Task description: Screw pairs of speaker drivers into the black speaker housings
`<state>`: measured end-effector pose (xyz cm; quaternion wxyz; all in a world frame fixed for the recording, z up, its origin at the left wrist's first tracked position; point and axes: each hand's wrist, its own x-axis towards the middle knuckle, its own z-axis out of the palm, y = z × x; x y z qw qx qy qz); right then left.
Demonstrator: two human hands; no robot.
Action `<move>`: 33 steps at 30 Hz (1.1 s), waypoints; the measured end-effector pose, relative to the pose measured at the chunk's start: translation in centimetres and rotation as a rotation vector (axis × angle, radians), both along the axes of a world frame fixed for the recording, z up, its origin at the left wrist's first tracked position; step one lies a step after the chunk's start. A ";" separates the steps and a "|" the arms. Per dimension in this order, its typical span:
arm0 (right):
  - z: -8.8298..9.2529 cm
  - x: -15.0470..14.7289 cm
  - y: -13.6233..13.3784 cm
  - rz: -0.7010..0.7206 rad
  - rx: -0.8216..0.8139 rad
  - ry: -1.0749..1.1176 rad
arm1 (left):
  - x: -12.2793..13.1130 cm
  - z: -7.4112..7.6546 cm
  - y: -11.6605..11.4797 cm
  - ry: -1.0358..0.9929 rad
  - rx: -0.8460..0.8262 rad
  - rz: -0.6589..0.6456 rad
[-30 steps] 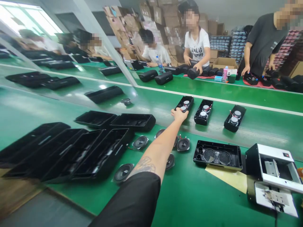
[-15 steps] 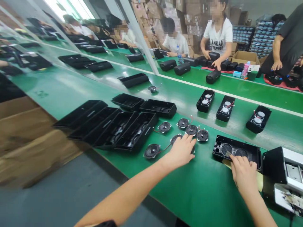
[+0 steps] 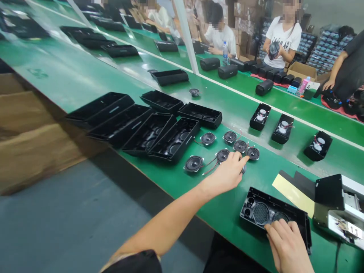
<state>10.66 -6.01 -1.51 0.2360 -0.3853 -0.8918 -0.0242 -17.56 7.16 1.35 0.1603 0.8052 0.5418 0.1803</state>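
My right hand (image 3: pixel 287 242) grips the near long edge of an open black speaker housing (image 3: pixel 247 214), fingertips over its rim; two round mesh grilles show inside. My left hand (image 3: pixel 229 172) is over a cluster of loose speaker drivers, fingers partly spread, with the thumb hidden. Its forefinger reaches the edge of the rightmost driver (image 3: pixel 253 153). Another driver (image 3: pixel 243 169) is mostly covered by this hand. Beside it lie a driver (image 3: pixel 222 155) and, farther left, one with a red-and-black lead (image 3: pixel 193 163).
Several open black housings (image 3: pixel 176 142) lie to the left. Three housings fitted with drivers (image 3: pixel 282 129) stand beyond. Yellow paper (image 3: pixel 294 193) and a metal-and-black machine (image 3: pixel 345 204) are at right. Co-workers (image 3: pixel 284 36) sit or stand across the green table (image 3: pixel 224 212).
My right hand has drawn the housing toward me, off the yellow paper. My left hand has shifted slightly over the drivers. Across the table, a person has lifted a black speaker.
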 end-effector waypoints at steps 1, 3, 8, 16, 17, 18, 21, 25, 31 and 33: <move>-0.1 -0.1 -0.3 0.021 0.003 -0.009 | -0.5 0.2 -0.5 -0.083 0.014 0.012; -0.3 -0.4 -0.5 0.058 0.009 -0.021 | -1.3 -0.1 -1.4 -0.249 0.035 0.051; -0.1 -1.0 -0.4 0.203 -0.011 -0.013 | -0.5 -5.0 -3.1 -0.543 0.121 0.266; 5.5 -0.9 8.6 0.249 -0.310 -0.147 | 1.4 -10.5 -7.7 -0.520 0.171 0.497; 5.3 -1.5 11.1 0.205 -0.311 -0.156 | 1.2 -10.3 -8.2 -0.483 0.160 0.496; 4.7 -2.2 13.7 0.156 -0.307 -0.164 | 1.0 -10.0 -8.7 -0.442 0.146 0.497; 1.6 -5.0 20.1 0.058 -0.330 -0.189 | 0.3 -9.1 -9.7 -0.313 0.091 0.508; -2.0 -7.8 23.7 0.010 -0.396 -0.153 | -0.1 -8.2 -9.8 -0.201 0.028 0.497; -2.3 -5.3 24.1 -0.046 -0.574 0.038 | -0.6 -7.3 -8.9 -0.205 0.007 0.477; -2.0 -3.4 23.6 -0.136 -0.675 0.103 | -0.8 -7.1 -8.6 -0.241 0.006 0.476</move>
